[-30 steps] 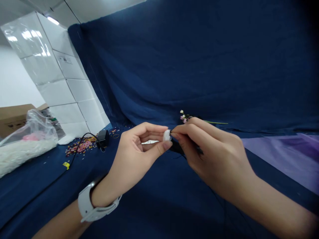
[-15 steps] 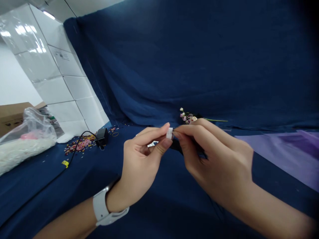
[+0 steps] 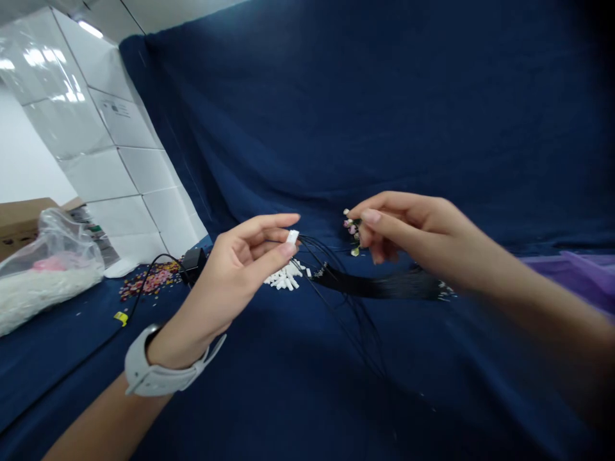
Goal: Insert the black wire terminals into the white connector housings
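Observation:
My left hand, with a pale watch on its wrist, pinches a small white plastic connector between thumb and fingers. Several thin black wires trail from the connector to the right and droop downward. My right hand is raised apart from it, fingers loosely bent, with nothing visible in them. Beneath and between the hands lies a heap of white connectors. Beside it a flat bundle of black wires with metal tips stretches right across the blue cloth, below my right hand.
Small artificial flowers lie behind my right hand, partly covered. On the left are a black power adapter with its cord, scattered colourful bits and a clear plastic bag. Purple sheets lie at right.
My right hand has left the connector and moved up and to the right, its fingers loosening. My left hand has shifted left with the connector, whose wires now show.

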{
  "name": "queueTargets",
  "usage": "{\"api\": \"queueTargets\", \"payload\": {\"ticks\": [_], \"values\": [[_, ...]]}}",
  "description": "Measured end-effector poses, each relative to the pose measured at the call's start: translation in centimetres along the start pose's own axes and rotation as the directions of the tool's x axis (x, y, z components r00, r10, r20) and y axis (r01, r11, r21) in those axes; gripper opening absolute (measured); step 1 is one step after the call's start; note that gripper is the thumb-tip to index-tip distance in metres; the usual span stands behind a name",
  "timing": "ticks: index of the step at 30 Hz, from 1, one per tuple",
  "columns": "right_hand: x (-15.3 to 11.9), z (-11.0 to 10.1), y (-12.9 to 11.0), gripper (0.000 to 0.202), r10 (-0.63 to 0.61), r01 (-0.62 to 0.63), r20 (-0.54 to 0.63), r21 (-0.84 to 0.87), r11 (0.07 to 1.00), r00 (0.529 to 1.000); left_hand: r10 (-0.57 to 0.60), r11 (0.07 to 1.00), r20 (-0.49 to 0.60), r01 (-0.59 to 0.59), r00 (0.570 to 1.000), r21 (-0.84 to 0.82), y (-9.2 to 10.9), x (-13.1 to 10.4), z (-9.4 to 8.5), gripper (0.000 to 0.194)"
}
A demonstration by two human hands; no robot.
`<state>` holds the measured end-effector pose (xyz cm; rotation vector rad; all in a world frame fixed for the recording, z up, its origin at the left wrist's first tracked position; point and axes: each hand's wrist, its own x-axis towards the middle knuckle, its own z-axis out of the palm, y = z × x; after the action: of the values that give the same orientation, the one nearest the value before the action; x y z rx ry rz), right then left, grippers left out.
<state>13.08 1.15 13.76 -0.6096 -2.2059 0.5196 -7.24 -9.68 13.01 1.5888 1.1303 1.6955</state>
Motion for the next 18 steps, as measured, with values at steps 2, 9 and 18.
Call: {"api": "queueTargets", "payload": {"ticks": [2,9,18], "values": [[0.6,0.9,4.1,0.033,0.088,-0.087,0.005,-0.103,0.991,0.996,-0.050,0.998,0.001,0.050,0.999,0.047,0.2,0.2,-0.3,0.017],[-0.9,6.4,14.7,0.023,0.320,-0.224,0.167,-0.428,0.876,0.933,-0.137,0.989,-0.012,0.138,0.990,0.051,0.3,0.4,-0.1,0.016],[-0.9,6.2,15.9,0.024,0.426,-0.319,0.135,-0.473,0.821,0.895,-0.074,0.994,-0.023,0.076,0.997,0.076,0.5,0.4,-1.0,0.016]]}}
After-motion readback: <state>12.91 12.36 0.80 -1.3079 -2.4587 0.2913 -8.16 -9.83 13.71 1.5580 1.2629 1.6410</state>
